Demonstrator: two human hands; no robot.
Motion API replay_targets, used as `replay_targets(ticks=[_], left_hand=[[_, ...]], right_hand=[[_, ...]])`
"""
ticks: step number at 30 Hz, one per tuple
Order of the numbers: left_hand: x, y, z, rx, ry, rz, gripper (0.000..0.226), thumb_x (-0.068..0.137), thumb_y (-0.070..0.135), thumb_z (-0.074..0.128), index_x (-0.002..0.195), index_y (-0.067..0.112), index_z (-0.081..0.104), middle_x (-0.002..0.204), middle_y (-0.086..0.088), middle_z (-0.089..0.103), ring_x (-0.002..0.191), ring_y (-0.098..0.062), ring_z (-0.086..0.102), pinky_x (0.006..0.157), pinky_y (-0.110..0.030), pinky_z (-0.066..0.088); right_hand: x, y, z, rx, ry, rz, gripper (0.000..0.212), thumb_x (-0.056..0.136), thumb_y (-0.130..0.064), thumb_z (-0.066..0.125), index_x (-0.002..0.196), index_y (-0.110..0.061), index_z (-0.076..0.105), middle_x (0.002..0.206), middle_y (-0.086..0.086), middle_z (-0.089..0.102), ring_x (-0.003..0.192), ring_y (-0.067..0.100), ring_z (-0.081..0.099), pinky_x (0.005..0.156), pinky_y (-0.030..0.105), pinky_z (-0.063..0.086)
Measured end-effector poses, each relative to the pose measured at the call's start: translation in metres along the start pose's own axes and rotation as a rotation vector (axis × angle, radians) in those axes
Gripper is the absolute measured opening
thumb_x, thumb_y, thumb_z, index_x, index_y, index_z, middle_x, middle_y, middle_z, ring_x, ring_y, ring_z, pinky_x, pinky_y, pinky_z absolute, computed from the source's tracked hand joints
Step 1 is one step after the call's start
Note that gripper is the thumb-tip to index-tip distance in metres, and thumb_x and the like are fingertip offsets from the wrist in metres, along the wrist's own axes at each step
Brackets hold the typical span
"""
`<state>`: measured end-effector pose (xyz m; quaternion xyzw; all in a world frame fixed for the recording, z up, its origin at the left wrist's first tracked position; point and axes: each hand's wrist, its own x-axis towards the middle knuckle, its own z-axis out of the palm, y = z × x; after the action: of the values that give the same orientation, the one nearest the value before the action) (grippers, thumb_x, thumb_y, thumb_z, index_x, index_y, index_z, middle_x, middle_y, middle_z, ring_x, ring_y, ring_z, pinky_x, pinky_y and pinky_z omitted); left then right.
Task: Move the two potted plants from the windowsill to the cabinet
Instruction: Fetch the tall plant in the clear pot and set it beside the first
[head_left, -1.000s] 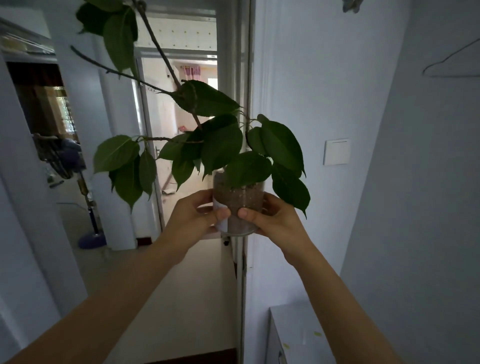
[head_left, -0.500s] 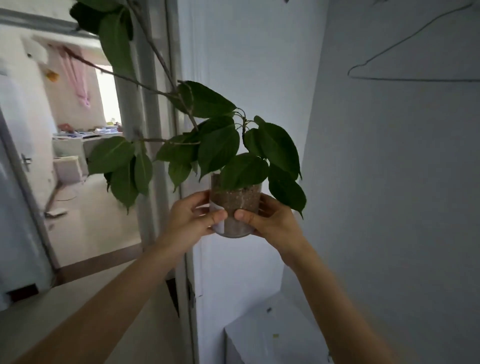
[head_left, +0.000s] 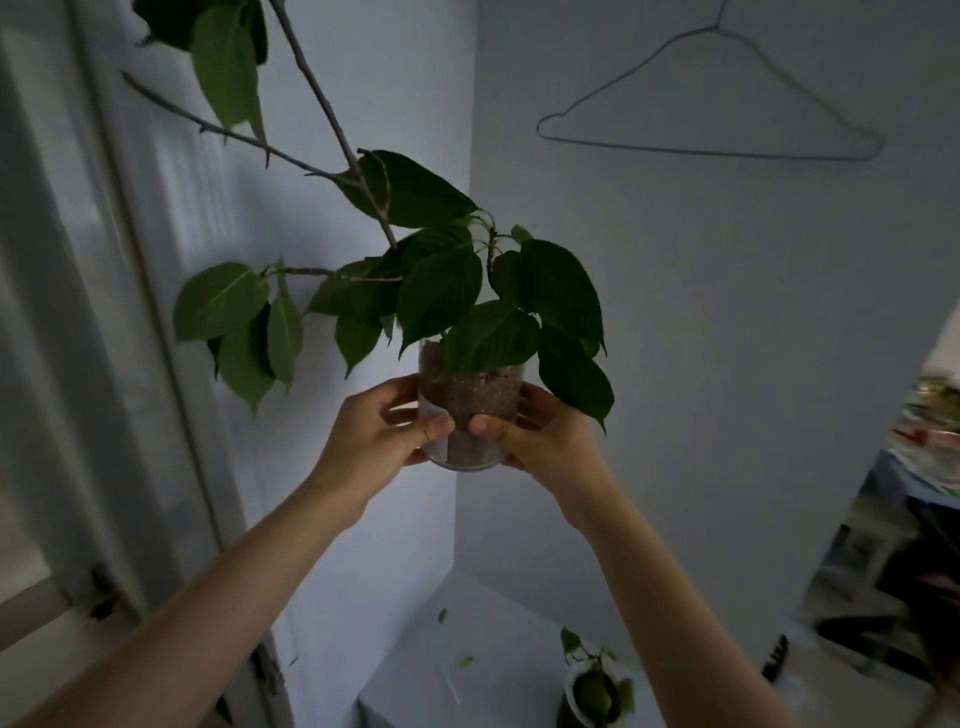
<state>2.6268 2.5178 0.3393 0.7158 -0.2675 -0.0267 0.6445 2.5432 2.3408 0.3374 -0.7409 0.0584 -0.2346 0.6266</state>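
Note:
A clear plastic pot (head_left: 470, 400) filled with brown soil carries a leafy plant (head_left: 441, 291) with long bare branches reaching up and left. I hold it in the air at chest height with both hands. My left hand (head_left: 382, 434) grips its left side and my right hand (head_left: 535, 436) grips its right side, thumbs across the front. Far below stands the white cabinet (head_left: 467, 670). A second small potted plant (head_left: 592, 691) in a white pot sits on the cabinet's right part.
White walls meet in a corner behind the plant. A wire hanger (head_left: 717, 104) hangs on the right wall. A door frame (head_left: 130, 312) runs down the left side. A mirror edge (head_left: 909, 519) at the right reflects clutter. Small leaf scraps lie on the cabinet top.
My view has swung to the right, away from the doorway toward the corner. The cabinet top and the second small plant on it have come into sight. My grip on the pot is unchanged.

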Motion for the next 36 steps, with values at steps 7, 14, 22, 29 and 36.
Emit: replay_targets(ticks=[7,14,22,29,36], left_hand=[[0.041,-0.011,0.047,-0.013,-0.095,-0.008,0.047,0.085,0.021,0.077,0.13,0.022,0.064,0.122,0.003,0.071,0.11,-0.026,0.069,0.084,-0.045,0.062],[0.069,-0.017,0.088,-0.029,-0.143,-0.011,0.048,0.086,0.018,0.076,0.132,0.021,0.062,0.127,0.001,0.07,0.112,-0.027,0.068,0.086,-0.048,0.061],[0.086,-0.015,0.124,-0.078,-0.267,0.019,0.043,0.087,0.022,0.075,0.128,0.025,0.064,0.124,0.004,0.071,0.109,-0.022,0.069,0.078,-0.037,0.063],[0.089,-0.018,0.121,-0.14,-0.38,0.034,0.042,0.086,0.019,0.076,0.125,0.026,0.065,0.12,0.007,0.072,0.108,-0.022,0.07,0.079,-0.04,0.063],[0.08,-0.033,0.094,-0.196,-0.502,0.041,0.048,0.085,0.015,0.076,0.131,0.02,0.063,0.122,0.001,0.072,0.11,-0.025,0.07,0.085,-0.046,0.062]], right_hand=[[0.024,0.026,-0.044,0.031,0.075,0.016,0.085,0.057,-0.047,0.086,0.133,-0.024,0.055,0.138,-0.001,0.063,0.125,0.026,0.064,0.086,0.032,0.063],[0.043,0.04,-0.084,0.0,0.132,0.006,0.077,0.071,-0.03,0.091,0.138,-0.013,0.057,0.137,0.005,0.066,0.123,0.027,0.066,0.092,0.045,0.062],[0.037,0.041,-0.115,0.002,0.242,0.027,0.077,0.071,-0.03,0.092,0.137,-0.014,0.057,0.137,0.004,0.065,0.123,0.027,0.066,0.091,0.046,0.062],[0.02,0.034,-0.105,0.003,0.343,0.006,0.051,0.069,-0.027,0.093,0.108,-0.034,0.062,0.12,-0.007,0.069,0.115,0.024,0.069,0.079,0.034,0.065],[-0.008,0.035,-0.065,-0.047,0.454,0.016,0.046,0.072,-0.024,0.092,0.101,-0.041,0.061,0.112,-0.014,0.07,0.112,0.021,0.07,0.084,0.035,0.064]])
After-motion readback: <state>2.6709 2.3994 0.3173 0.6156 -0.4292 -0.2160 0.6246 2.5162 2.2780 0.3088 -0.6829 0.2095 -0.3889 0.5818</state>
